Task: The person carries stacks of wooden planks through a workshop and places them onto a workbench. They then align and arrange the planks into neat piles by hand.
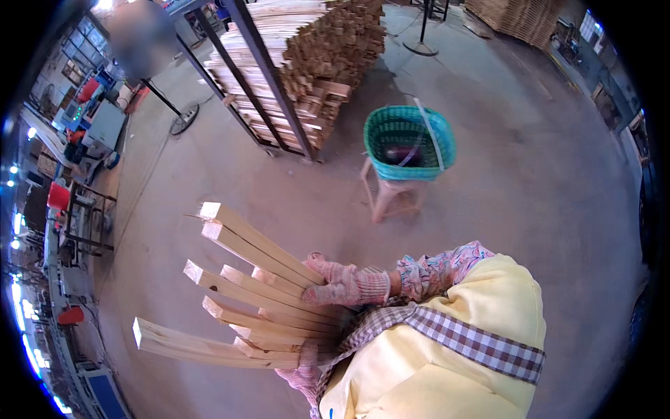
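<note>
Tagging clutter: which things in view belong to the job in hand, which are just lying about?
In the job: wooden sticks; gloved left hand; gloved right hand.
Apparently lying about: teal woven basket; stool beneath; stacked wood, possibly related.

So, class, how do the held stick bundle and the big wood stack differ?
The stick bundle has few pieces; the wood stack, many. The bundle fans out loosely; the stack is densely piled. The bundle is held; the stack stands partly behind dark metal bars. Both are wooden.
</note>
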A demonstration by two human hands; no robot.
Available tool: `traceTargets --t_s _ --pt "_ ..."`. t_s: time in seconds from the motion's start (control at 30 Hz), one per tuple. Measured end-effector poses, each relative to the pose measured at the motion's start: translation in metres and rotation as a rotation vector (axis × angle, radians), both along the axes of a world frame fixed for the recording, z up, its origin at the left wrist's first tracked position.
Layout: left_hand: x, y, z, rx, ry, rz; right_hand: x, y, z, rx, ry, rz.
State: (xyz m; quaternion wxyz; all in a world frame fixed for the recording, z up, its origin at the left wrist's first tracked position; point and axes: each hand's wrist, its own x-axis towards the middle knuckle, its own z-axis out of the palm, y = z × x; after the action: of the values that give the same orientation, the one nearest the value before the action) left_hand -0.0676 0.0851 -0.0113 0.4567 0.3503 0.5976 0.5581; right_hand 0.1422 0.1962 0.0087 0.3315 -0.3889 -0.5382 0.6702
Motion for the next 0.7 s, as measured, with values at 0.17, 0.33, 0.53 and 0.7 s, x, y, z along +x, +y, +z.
traceTargets --t_s 0.17,0.33,0.53,0.7 --pt "-0.083 0.168 -0.002 0.155 0.05 0.063 -0.102 0.166 -0.014 -0.035 0.301 0.048" --pt "-0.163 0.259 -0.002 0.106 0.038 0.176 -0.199 0.296 0.01 -0.178 0.261 0.213" --pt "-0.218 0.412 -0.004 0.064 0.031 0.255 -0.273 0.458 -0.02 -0.049 0.259 0.265" --pt "-0.298 0.55 0.009 0.042 0.011 0.16 -0.342 0.582 -0.013 -0.051 0.317 0.185"
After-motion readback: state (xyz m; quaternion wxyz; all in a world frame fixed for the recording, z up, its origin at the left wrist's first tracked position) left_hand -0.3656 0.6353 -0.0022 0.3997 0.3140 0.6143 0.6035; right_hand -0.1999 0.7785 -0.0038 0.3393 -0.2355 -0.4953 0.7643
